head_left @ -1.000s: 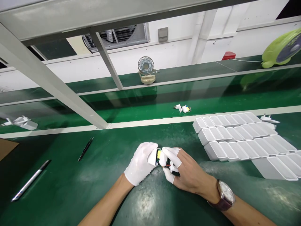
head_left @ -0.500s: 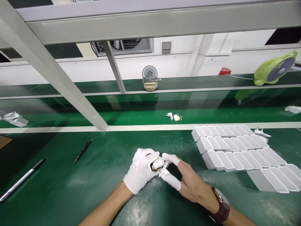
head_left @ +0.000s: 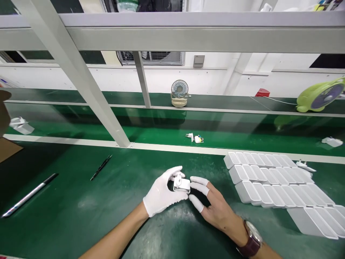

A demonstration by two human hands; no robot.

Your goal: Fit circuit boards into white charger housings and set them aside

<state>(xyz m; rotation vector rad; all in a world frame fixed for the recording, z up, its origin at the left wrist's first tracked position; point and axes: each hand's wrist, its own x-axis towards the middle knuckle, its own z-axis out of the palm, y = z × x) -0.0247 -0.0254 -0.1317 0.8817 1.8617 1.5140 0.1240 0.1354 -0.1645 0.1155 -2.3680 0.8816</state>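
My left hand (head_left: 165, 192), in a white glove, is closed around a small white power adapter (head_left: 182, 184). Fingers and thumb grip its sides, and a white piece sticks up at its top left. Just right of it is my right hand (head_left: 212, 201), with white finger cots on several fingers and a watch at the wrist. Its fingers are spread, the tips close beside the adapter; whether one touches it I cannot tell. Several rows of white open-ended plastic housings (head_left: 265, 174) stand on the green table (head_left: 118, 216) to the right.
A black pen-like tool (head_left: 101, 167) and a silver rod (head_left: 29, 196) lie to the left. Beyond the white rail (head_left: 172, 146) lie a plug part and circuit piece (head_left: 198, 139). A slanted metal post (head_left: 91, 86) rises at left; a cardboard piece (head_left: 9, 151) is at the far left.
The right hand has let go of the adapter and drawn slightly away, its fingers apart. In the left hand the adapter is turned; the wires and inner part seen before no longer show. The view has shifted.
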